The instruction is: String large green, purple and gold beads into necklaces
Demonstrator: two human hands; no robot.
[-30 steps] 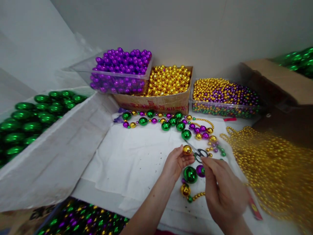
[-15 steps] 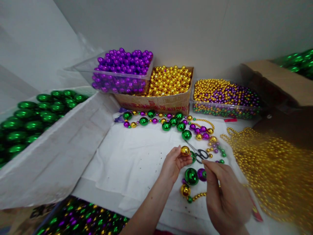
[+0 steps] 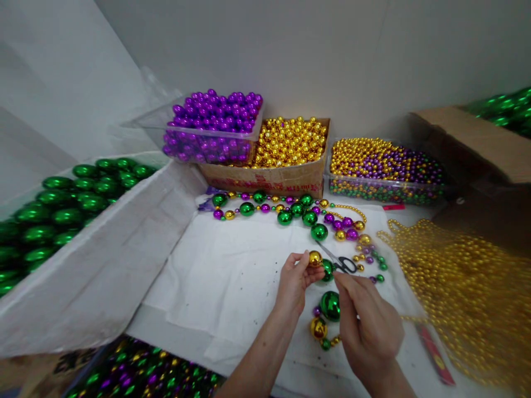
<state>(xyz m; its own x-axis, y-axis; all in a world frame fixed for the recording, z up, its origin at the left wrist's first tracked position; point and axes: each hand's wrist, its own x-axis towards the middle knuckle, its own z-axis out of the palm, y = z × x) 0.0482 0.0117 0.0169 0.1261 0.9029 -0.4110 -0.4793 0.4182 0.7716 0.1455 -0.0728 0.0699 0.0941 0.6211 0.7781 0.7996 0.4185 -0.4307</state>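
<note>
My left hand point(image 3: 295, 282) pinches a gold bead point(image 3: 315, 258) between thumb and fingertips above the white cloth point(image 3: 232, 276). My right hand point(image 3: 367, 326) is closed in a pinch just right of it, near a small green bead point(image 3: 327, 268); what its fingers hold is hidden. Below the hands hangs a strand with a large green bead point(image 3: 331, 305), a gold bead point(image 3: 318, 328) and small beads. Black-handled scissors point(image 3: 341, 263) lie on the cloth just beyond my fingers. A finished bead strand point(image 3: 290, 210) lies across the far side of the cloth.
A tub of purple beads point(image 3: 213, 130), a cardboard box of gold beads point(image 3: 286, 143) and a tub of small mixed beads point(image 3: 381, 166) stand at the back. Large green beads point(image 3: 53, 207) fill a box at left. Gold bead strings point(image 3: 464, 287) are heaped at right.
My right hand has moved left and closer to the left hand, now covering the purple bead. The view has shifted slightly downward. The left hand keeps its gold bead.
</note>
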